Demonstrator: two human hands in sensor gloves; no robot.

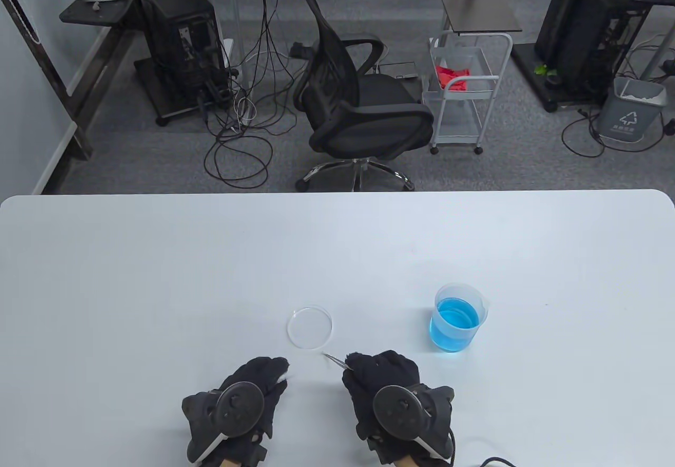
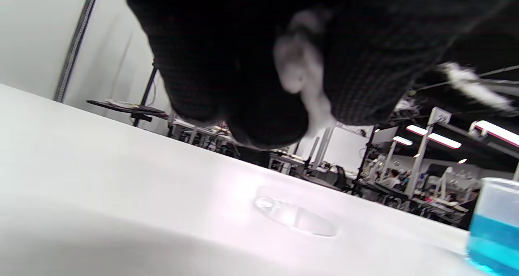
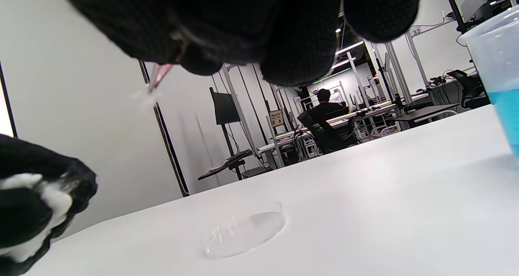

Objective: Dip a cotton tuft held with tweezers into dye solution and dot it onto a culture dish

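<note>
Near the front edge of the table (image 1: 158,277), left to right: left hand (image 1: 248,398), fingers curled round a wad of white cotton (image 2: 302,71); white shows at the fingertips in the table view and in the palm in the left wrist view.

Just right of it, right hand (image 1: 387,388) pinches tweezers (image 1: 336,361), fingers bunched on the shaft. Tips point up-left toward the dish (image 1: 310,327), close to its near rim but apart from it. Right wrist view shows a small white tuft (image 3: 145,99) at the tweezer tips, held in the air, blurred.

Dish is clear, round, lies flat on the table between and just beyond the two hands. No marks visible on it.

Further right, well apart from the dish: clear beaker (image 1: 457,318), upright, about half full of blue dye (image 1: 457,316). It sits up and right of the right hand, not touched.

Beyond the table: black office chair (image 1: 358,97), white cart (image 1: 466,92), grey bin (image 1: 633,110).
</note>
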